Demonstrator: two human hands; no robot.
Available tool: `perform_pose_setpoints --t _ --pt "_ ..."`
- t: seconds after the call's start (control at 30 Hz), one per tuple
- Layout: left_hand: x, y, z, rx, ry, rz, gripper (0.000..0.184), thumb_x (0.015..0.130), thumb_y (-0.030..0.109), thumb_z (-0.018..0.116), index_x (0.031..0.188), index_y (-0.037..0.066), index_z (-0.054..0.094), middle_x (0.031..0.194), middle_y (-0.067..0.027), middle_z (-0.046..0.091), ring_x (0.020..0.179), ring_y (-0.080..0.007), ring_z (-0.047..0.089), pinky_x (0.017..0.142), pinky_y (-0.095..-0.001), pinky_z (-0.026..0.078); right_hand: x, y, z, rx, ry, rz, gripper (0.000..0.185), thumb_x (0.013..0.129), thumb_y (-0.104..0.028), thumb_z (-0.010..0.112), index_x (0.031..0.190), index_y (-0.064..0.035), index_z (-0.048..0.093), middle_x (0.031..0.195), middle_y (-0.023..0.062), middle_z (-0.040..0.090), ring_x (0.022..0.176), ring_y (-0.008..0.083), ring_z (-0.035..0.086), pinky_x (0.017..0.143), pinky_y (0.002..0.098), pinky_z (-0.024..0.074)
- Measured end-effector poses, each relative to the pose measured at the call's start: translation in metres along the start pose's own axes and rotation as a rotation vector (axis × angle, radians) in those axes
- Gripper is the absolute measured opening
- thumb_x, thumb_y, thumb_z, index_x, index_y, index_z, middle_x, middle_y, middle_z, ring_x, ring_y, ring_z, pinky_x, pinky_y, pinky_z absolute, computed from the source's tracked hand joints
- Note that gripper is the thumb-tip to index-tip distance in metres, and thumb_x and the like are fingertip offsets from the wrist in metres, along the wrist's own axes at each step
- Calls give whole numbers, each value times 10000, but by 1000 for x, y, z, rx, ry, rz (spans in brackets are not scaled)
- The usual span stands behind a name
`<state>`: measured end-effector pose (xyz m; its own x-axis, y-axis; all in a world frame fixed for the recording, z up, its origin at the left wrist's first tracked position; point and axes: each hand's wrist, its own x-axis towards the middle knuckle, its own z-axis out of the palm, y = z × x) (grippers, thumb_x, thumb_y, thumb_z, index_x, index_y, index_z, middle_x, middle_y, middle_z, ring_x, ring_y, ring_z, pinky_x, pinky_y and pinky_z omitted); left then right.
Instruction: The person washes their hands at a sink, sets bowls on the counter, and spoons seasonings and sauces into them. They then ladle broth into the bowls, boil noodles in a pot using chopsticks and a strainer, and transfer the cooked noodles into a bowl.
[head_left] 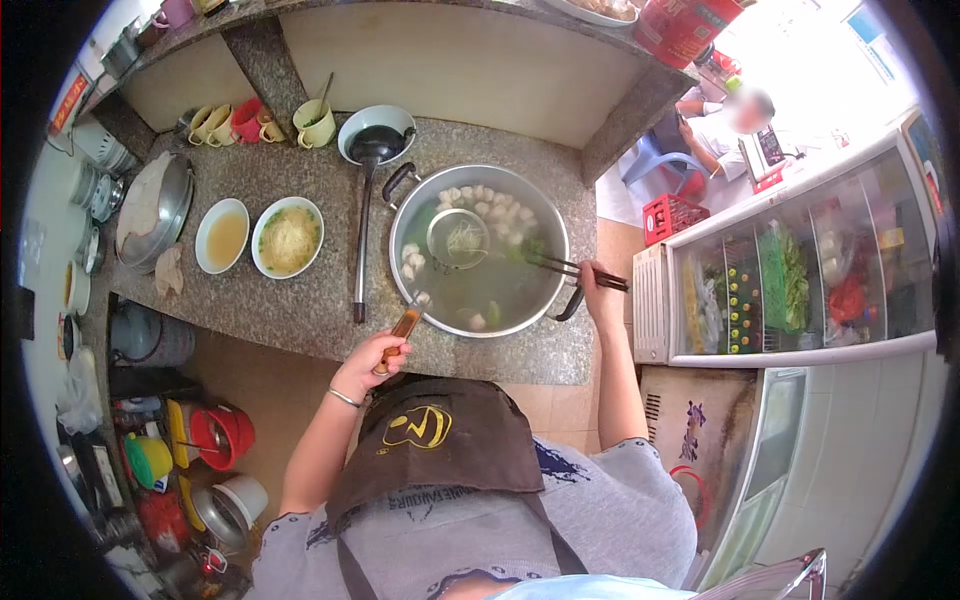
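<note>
My left hand [380,360] is closed around the brown handle of a strainer [457,238], whose round mesh basket lies in the large metal pot [560,215] with a few noodle strands in it. At the pot's right rim, my right hand [603,290] grips dark chopsticks [560,266], their tips at green leaves [537,248] in the cloudy water. Pale dumplings [490,205] float mostly along the far side, and some by the left wall. Left of the pot stand a bowl of noodles [289,237] in broth and a bowl of broth [222,236].
A black ladle [377,145] rests in a white bowl, its long handle [361,250] running toward me. Cups [314,123] line the counter's back. A raised shelf borders the far side. At right stand a glass-door fridge [790,280] and, beyond, a seated person [725,130].
</note>
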<state>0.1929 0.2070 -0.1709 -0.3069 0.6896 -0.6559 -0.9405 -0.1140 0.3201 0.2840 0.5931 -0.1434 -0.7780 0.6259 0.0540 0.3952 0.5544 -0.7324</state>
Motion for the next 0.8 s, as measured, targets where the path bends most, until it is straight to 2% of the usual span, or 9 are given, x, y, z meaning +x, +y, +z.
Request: perform_pose_setpoints --t 0.13,0.2,0.3,0.37,0.43,0.5,0.57,0.67,0.8 --pt "-8 -4 6 150 80 75 152 808 62 465 948 68 408 659 -27 456 455 -86 429 359 -213 351 -6 -41 -25 -4 17 51 251 838 -226 489 866 -7 609 697 127 610 641 219 592 594 314 455" --pt "-8 -8 12 231 148 112 158 804 63 466 951 67 407 655 -26 455 449 -89 427 355 -220 354 -8 -48 -23 247 61 6 241 840 -223 490 866 -14 607 702 129 608 639 217 590 585 310 452" --pt "-4 -14 23 493 252 180 199 794 50 436 989 50 395 642 -40 456 416 -110 436 338 -253 368 -4 -39 0 16 56 -120 229 846 -222 491 870 -28 609 713 133 605 656 221 591 592 307 453" --pt "-1 -21 28 966 408 242 249 784 40 394 1031 32 366 640 -67 468 393 -141 463 329 -283 390 -6 -32 24 159 17 -98 201 840 -203 507 845 -36 618 722 137 600 671 228 587 617 318 451" --pt "1 -23 36 1089 407 226 280 779 36 368 1057 22 338 638 -91 477 397 -164 491 336 -297 412 -10 -29 43 242 35 -96 195 833 -196 516 838 -32 622 726 136 602 657 233 588 607 321 451" --pt "3 -28 42 1070 372 177 283 775 30 369 1056 23 339 634 -93 485 410 -168 507 344 -296 424 -17 -40 36 169 10 -164 205 842 -187 514 853 -9 615 722 125 611 661 202 594 615 292 460" --pt "8 -32 35 960 312 143 245 785 40 399 1027 33 364 642 -75 488 412 -151 490 347 -280 412 -25 -49 32 477 -16 -88 223 856 -180 505 869 20 601 711 109 615 679 160 593 639 264 466" --pt "9 -31 20 309 75 71 130 814 81 464 931 58 412 689 -42 491 453 -100 447 371 -220 373 -22 -49 12 541 38 -67 225 873 -167 482 890 28 593 739 78 609 718 124 583 665 244 463" --pt "-8 -21 1 -119 -80 -5 130 821 70 466 940 54 416 722 -46 488 458 -82 411 375 -196 354 -15 -36 -18 575 163 -10 223 881 -167 469 907 22 584 760 71 593 699 112 561 653 234 463"
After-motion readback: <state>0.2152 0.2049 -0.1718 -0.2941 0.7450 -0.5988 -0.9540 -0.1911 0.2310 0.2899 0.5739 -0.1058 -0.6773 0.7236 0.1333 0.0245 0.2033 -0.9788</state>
